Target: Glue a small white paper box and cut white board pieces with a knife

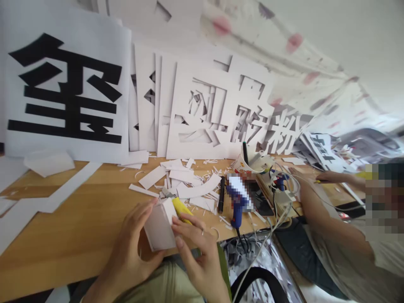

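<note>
Between my two hands, at the table's front edge, is a small white box-like piece made of board (160, 227). My left hand (134, 240) curls round its left side, thumb below and fingertips at its top edge. On the other side, my right hand (197, 244) presses its fingertips against the right face; a ring shows on one finger. A yellow-handled tool (182, 209), partly hidden by my right fingers, lies just behind the piece. To the right, a blue glue gun (238, 206) stands near a black stick-like object (221, 194).
White board scraps (189, 181) litter the wooden table (91, 219). Cut-out boards (195, 105) and a sheet with a large black character (67, 90) lean at the back. A cup of tools (249, 162) and cables stand right. A co-worker's arm (328, 223) rests farther right.
</note>
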A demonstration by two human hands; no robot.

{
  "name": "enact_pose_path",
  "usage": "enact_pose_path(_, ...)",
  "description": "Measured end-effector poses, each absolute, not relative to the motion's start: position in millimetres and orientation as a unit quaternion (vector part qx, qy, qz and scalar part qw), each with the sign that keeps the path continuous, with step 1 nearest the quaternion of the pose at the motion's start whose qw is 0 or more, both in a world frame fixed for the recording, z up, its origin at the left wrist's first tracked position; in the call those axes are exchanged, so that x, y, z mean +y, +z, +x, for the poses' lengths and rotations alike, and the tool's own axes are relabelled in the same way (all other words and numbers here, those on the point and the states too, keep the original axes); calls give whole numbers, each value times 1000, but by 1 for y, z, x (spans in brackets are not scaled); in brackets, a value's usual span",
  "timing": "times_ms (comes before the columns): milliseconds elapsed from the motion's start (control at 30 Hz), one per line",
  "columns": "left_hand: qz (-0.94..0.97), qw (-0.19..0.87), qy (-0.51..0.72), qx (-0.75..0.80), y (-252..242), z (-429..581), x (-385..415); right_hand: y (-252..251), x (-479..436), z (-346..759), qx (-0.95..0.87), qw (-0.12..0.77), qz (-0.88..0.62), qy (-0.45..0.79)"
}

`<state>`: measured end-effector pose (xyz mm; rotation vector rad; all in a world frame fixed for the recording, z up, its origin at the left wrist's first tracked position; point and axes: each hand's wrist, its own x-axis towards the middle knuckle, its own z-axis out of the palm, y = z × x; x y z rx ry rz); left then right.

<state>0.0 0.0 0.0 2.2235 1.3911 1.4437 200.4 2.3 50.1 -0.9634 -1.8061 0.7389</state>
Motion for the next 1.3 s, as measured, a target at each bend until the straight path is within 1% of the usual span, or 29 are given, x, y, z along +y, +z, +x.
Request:
enact_pose_path(200,736,2,458,499,0,2,-6,52,-2,196,-725,489,-405,265)
enact_pose_path(300,735,-10,431,523,-2,3,-10,50,1,192,-717,512,-410,237)
enact_pose_path(600,764,64,423,482,-8,2,-9,55,12,186,-726,532,-382,210)
enact_pose_path(767,767,62,441,463,-2,2,-6,55,13,184,-711,533,-393,236)
enact_pose_path(1100,743,127,465,464,-5,2,-11,57,11,187,-727,502,-395,251)
enact_pose_path(1300,744,135,461,463,-5,2,-12,59,8,188,-736,485,-407,240)
